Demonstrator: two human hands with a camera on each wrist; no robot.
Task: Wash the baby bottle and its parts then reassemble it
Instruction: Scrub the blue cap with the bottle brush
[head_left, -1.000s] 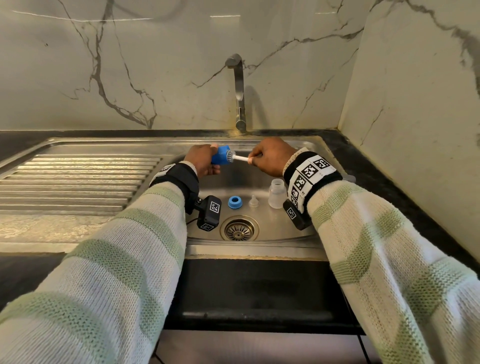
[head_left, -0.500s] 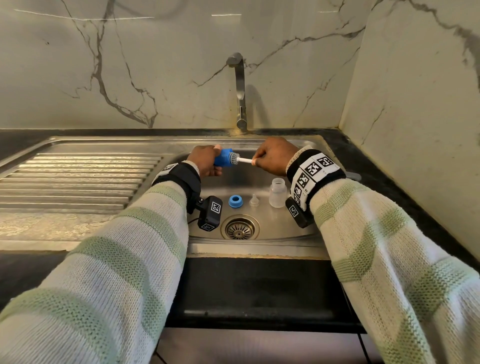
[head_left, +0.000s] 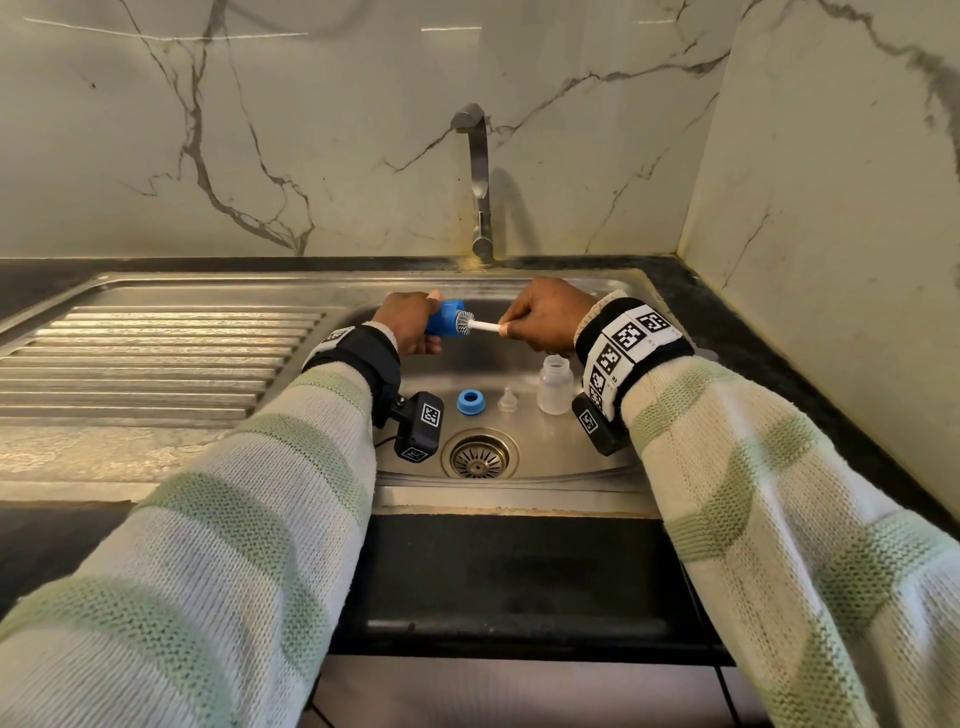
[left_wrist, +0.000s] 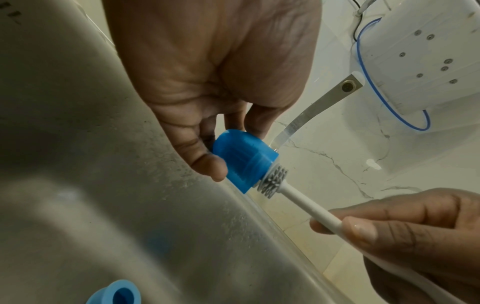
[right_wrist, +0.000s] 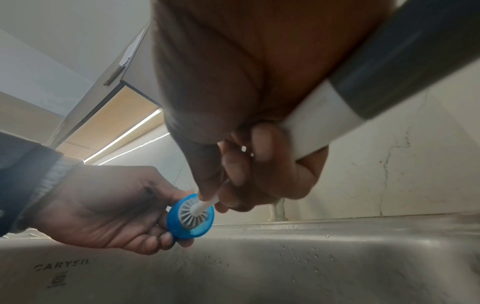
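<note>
above the sink drain (head_left: 479, 457), our left hand (head_left: 410, 327) grips the blue bottle cap (head_left: 445, 325) while our right hand (head_left: 545, 317) pinches the bottle brush (head_left: 480, 326), bristles at its mouth.

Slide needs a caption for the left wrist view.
Left hand grips blue cap; right hand works brush inside.

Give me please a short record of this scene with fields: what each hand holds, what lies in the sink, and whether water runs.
left hand: grips the blue cap, open end toward the brush
right hand: pinches the white brush by its handle
brush head: at the cap's opening
in the sink: blue ring, clear nipple, clear bottle standing upright
tap: no water stream visible
</note>
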